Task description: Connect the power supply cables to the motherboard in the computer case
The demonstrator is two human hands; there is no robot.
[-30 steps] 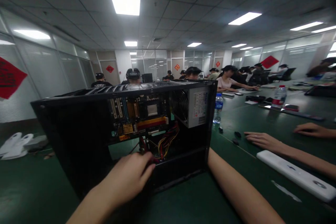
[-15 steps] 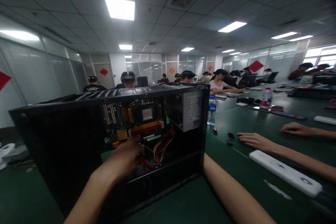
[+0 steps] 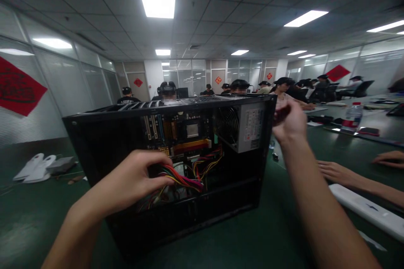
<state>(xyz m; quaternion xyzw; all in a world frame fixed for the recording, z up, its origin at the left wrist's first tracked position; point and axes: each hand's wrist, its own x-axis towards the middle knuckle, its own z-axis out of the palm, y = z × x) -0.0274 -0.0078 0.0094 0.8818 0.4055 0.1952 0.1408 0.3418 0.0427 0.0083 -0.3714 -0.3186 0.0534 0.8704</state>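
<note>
A black computer case stands on the table with its side open toward me. Inside are a motherboard with a bare silver chip, an orange-red memory slot and a grey power supply with a fan. My left hand is closed around a bundle of coloured power cables at the opening; its loops run back into the case. At the case's upper right edge is my right hand, its fingers curled against that edge, partly hidden and blurred.
A person's hand rests on the table at right, beside a white power strip. A bottle stands farther back. White slipper-like items and a grey box lie at left. Several people sit beyond the case.
My left hand has drawn the cable bundle out toward the opening. My right hand has come from behind the case up to its right edge. The view has swung left, and the case sits farther right.
</note>
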